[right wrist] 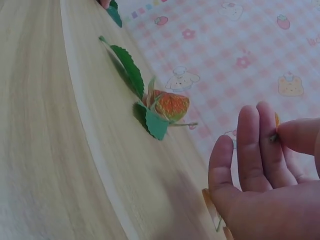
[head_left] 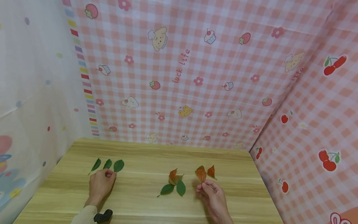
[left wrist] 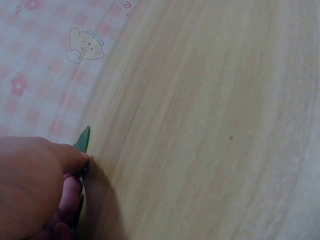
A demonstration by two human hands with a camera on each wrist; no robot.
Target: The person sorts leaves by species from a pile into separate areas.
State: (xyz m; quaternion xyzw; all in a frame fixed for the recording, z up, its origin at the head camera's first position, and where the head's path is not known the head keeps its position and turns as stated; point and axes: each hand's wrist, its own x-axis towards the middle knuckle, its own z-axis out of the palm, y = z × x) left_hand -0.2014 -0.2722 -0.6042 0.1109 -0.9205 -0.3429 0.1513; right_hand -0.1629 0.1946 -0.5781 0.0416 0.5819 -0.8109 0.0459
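Note:
My left hand (head_left: 101, 183) pinches the base of a rounded green leaf (head_left: 118, 165), whose blade juts past the fingertips in the left wrist view. Left of that leaf lie two more green leaves, a middle one (head_left: 107, 164) partly behind the hand and an outer one (head_left: 96, 165). My right hand (head_left: 213, 197) holds an orange-red leaf (head_left: 200, 173) by its stem between thumb and index finger, blade upward. Close to its right is a smaller orange leaf (head_left: 211, 171). From the right wrist, the held leaf shows only as a thin edge by the thumb.
Between the hands, a small cluster on the wooden table (head_left: 139, 205) has two green leaves (head_left: 181, 188) and orange-red leaves (head_left: 172, 176) touching or overlapping. A pink checked cloth (head_left: 167, 99) hangs behind the table, with more cloth at both sides. A black wrist device (head_left: 103, 216) sits at the left sleeve.

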